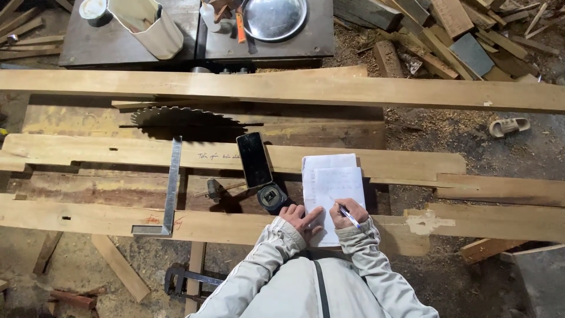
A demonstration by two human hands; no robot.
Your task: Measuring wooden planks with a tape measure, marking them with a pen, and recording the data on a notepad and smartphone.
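White paper [329, 176] pinned by flat left hand [301, 217]; right hand [346, 213] pinching pen [348, 215], writing illegible.

A sawdust-strewn dirt floor [471, 132] spreads under long wooden planks [282, 88] crossing the frame. At upper left stands a dark metal table [118, 44]; at upper right lies a heap of timber offcuts [465, 29] — a sandal [509, 126] below it.

A phone [253, 159] lies beside a steel square [171, 188], saw blade [176, 116] and sandal [509, 126].
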